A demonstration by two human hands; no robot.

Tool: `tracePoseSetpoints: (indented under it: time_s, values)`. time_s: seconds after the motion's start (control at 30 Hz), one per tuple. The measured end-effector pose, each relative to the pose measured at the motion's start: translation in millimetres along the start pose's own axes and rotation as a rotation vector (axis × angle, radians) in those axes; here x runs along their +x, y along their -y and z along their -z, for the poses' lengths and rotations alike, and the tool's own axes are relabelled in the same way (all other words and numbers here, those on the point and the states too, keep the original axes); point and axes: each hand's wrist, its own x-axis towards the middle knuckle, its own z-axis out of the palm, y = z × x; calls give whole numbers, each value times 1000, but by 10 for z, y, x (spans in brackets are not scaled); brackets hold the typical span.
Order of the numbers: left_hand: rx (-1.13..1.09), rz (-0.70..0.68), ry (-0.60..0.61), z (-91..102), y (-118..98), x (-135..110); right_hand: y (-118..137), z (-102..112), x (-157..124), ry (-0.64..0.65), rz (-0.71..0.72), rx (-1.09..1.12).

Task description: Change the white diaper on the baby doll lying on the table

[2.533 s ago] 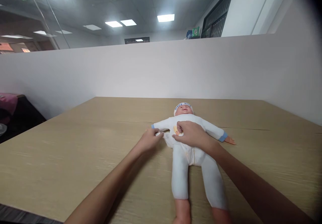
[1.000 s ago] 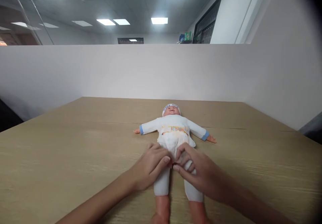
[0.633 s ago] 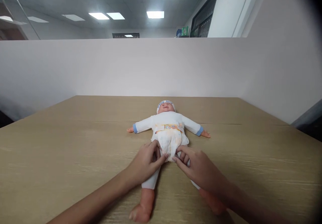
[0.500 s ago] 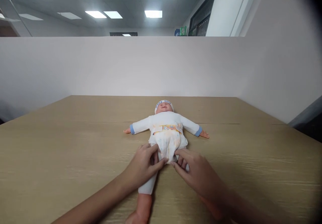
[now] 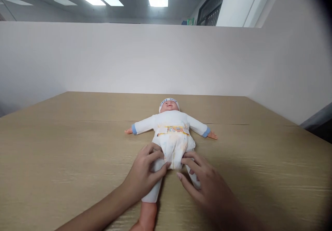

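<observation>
Both hands rest low on a baby doll [image 5: 169, 120], one on each of its legs, close together but not touching. Left hand [image 5: 145, 174] is closed around the top of the nearer-left leg, with white cloth pinched between thumb and curled fingers. Right hand [image 5: 204, 182] lies loose and flat over the other leg, fingers spread, its fingertips touching the lower edge of the diaper [image 5: 175, 148]. The forearms come in from the bottom edge.

Lying on its back in the middle of a pale wooden table [image 5: 64, 148], the doll has its head pointing away from the viewer and its arms stretched out to the sides. It wears a white suit with blue cuffs and a white cap [image 5: 169, 101]. The diaper has a coloured band at the waist. One bare foot [image 5: 146, 217] shows below the left hand. A plain white wall [image 5: 155, 58] stands behind the table.
</observation>
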Motion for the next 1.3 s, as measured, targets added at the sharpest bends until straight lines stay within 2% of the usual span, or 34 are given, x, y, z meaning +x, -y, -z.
tracePoseSetpoints:
  time_s: [0.23, 0.33, 0.43, 0.57, 0.77, 0.87, 0.97, 1.17, 1.3]
  values:
    - [44, -12, -4, 4, -5, -24, 21, 29, -6, -5, 18, 44]
    - [66, -38, 20, 15, -18, -6, 34, 52, 28, 36, -41, 61]
    - [31, -51, 58, 20, -24, 19, 33, 58, 82, 15, -107, 71]
    - [-28, 19, 53, 34, -20, 35, -6, 38, 136, 4, -215, 144]
    - [-360, 208, 5, 67, -16, 95, -91, 44, 165, -65, -280, 274]
    - [-548, 292, 20, 55, 12, 119, -117, 99, 176, -101, -309, 229]
    - [-642, 334, 25, 28, 55, 107, -154, 159, 183, -97, -301, 201]
    - [-493, 348, -74, 12, 83, 37, -224, 258, 184, -9, -330, 271]
    - [-337, 268, -32, 34, 48, 4, -171, 295, 177, 33, -292, 288]
